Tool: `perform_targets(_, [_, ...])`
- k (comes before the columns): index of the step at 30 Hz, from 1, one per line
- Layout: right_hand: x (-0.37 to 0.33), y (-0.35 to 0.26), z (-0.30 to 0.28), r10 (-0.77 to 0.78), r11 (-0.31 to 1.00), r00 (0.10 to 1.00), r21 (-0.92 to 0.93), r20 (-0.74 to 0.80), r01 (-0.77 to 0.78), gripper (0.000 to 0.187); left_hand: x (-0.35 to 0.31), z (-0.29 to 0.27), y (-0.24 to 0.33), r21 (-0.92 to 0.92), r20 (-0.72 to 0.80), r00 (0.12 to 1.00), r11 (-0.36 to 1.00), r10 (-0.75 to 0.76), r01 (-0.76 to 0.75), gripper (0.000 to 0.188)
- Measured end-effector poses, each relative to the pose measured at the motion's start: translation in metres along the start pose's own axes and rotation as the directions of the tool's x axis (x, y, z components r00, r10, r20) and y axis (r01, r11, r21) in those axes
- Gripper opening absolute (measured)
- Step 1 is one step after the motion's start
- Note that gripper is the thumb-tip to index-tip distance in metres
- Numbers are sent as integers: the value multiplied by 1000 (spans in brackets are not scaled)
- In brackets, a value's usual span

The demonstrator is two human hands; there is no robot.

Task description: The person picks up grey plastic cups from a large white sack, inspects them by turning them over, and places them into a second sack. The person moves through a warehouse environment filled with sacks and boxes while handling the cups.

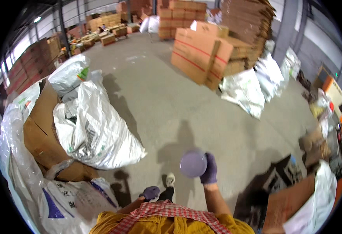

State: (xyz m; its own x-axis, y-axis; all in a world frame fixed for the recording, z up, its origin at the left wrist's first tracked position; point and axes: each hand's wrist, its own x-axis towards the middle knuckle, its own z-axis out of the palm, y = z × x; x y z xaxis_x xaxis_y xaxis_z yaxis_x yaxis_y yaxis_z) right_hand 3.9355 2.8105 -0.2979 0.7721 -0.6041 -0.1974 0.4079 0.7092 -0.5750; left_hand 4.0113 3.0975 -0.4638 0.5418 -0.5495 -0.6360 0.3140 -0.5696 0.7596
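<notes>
My right hand point(210, 169), in a purple glove, grips the rim of a round, translucent purplish bowl point(193, 163) held out in front of me over the floor. The fingers on its far side are partly hidden. Lower and to the left, my left hand point(150, 192), also in a purple glove, hangs near my leg with its fingers curled in. Nothing shows in it. One light shoe point(170, 179) is below, beside that hand.
A full white woven sack point(100, 132) leans by an opened cardboard carton point(42, 121) on my left. At right lie a cardboard box point(288, 202) and a white sack. Farther off stand a large brown carton point(194, 54) and white sacks point(245, 89) on grey floor point(151, 85).
</notes>
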Motion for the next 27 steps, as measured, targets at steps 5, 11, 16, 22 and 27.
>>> perform_targets(5, [141, 29, 11, -113, 781, 964, -578, 240, 236, 23, 117, -33, 134, -279, 138, 774, 774, 619, -569, 37])
perform_targets(11, [286, 3, 69, 35, 703, 922, -666, 385, 251, 27, 171, -84, 341, -857, 413, 583, 515, 700, -12, 51])
perform_targets(16, [389, 12, 114, 236, 967, 950, -149, 202, -209, 35, 249, -133, 431, -750, 420, 651, 646, 632, -143, 30])
perform_targets(22, [593, 36, 131, 74, 820, 993, -573, 91, -9, 29, 393, -233, 519, -479, 73, 871, 783, 486, -397, 22])
perform_targets(27, [750, 63, 198, 139, 798, 987, -599, 87, -60, 19, 557, -404, 402, -408, -326, 901, 817, 286, -407, 34])
